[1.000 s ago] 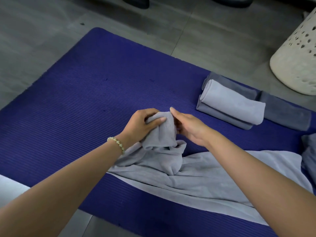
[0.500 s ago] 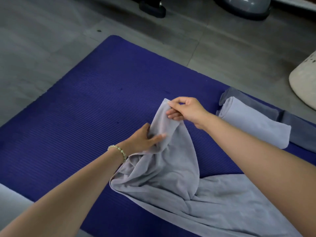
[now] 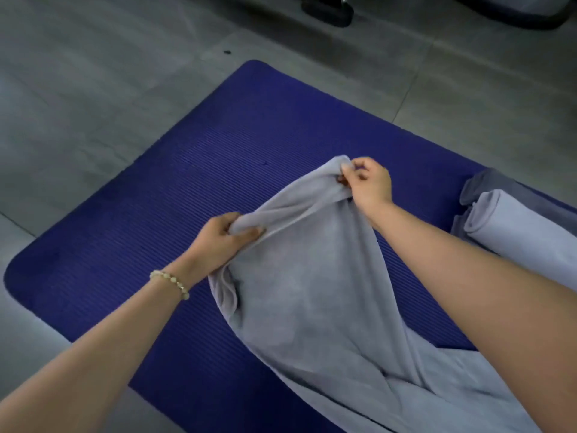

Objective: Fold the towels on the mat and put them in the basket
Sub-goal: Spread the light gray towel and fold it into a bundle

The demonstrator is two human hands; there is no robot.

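Note:
A light grey towel (image 3: 312,295) is lifted off the blue mat (image 3: 193,189), its lower part trailing to the bottom right. My left hand (image 3: 223,242) grips a bunched edge of it at the centre. My right hand (image 3: 368,182) pinches the top corner, higher and further away. The towel's top edge stretches between the two hands. A folded light grey towel (image 3: 518,226) lies on a darker grey one (image 3: 493,185) at the mat's right side. The basket is out of view.
Grey tiled floor (image 3: 109,73) surrounds the mat. A dark foot or base (image 3: 327,10) and a rounded grey base (image 3: 515,10) stand at the top edge. A white surface (image 3: 18,332) shows at the lower left.
Both hands have raised the towel and drawn apart, the right hand going up and away with the corner. The view has shifted left, and the white basket has left the frame.

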